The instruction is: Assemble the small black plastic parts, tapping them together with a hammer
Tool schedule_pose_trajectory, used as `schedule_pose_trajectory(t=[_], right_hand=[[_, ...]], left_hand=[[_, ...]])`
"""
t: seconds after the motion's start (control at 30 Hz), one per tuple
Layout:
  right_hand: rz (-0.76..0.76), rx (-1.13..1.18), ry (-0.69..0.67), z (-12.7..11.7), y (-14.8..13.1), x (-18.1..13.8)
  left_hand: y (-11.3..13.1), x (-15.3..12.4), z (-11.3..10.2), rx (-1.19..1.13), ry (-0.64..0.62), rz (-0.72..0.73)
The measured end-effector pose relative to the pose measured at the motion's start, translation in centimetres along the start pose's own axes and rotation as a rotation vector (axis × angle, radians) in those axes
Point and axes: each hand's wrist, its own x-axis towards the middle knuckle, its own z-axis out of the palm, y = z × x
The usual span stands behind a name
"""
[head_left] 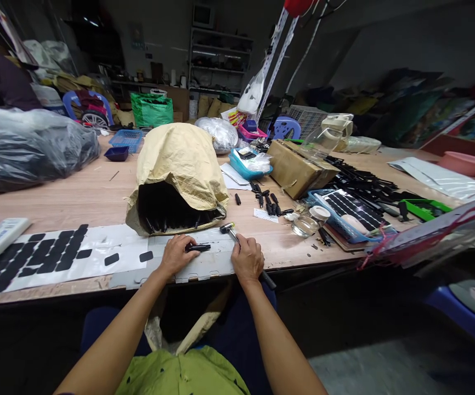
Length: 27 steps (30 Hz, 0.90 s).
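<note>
My left hand [175, 253] is closed around one end of a small black cylindrical part [199, 248], which lies along the grey board [216, 266] at the table edge. A small hammer [230, 229] is gripped in my right hand [247, 257], its head toward the far side and its dark handle end sticking out past the table edge. Just beyond my hands lies a big tan sack [180, 153], its mouth facing me with dark pieces inside. Several similar black parts [270, 203] lie loose to the right of the sack.
White sheet with black stickers [109, 247] and a white device [1, 238] are at left. A clear plastic bag [27, 145] lies behind them. On the right are a cardboard box [299, 167], a glass jar [303, 225], a blue basket [344, 216] and piled black strips [365, 181]. A person [5, 79] sits far left.
</note>
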Motion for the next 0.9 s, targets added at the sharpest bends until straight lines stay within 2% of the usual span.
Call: schedule_pose_trajectory(t=[0.27,0.37,0.43,0.57,0.67,0.9], right_hand=[[0.038,0.056,-0.099,-0.9,0.0,0.7],[0.029,0.243,-0.063,-2.0,-0.4,0.0],[-0.029,0.43,-0.051,-2.7,-1.1,-1.1],[-0.15,0.669,-0.165,-4.0,-2.6,-3.4],[-0.181,0.651,-0.213,-4.6,-3.4,-4.5],[-0.21,0.471,-0.191,-4.6,-4.1,-5.2]], left_hand=[[-0.2,0.3,0.0,-0.034,-0.025,-0.055],[-0.1,0.3,0.2,-0.045,-0.01,-0.076],[-0.1,0.4,0.3,-0.052,0.003,-0.089],[0.0,0.4,0.4,-0.064,0.007,-0.108],[0.1,0.4,0.3,-0.069,0.007,-0.109],[0.2,0.4,0.4,-0.065,0.005,-0.128]])
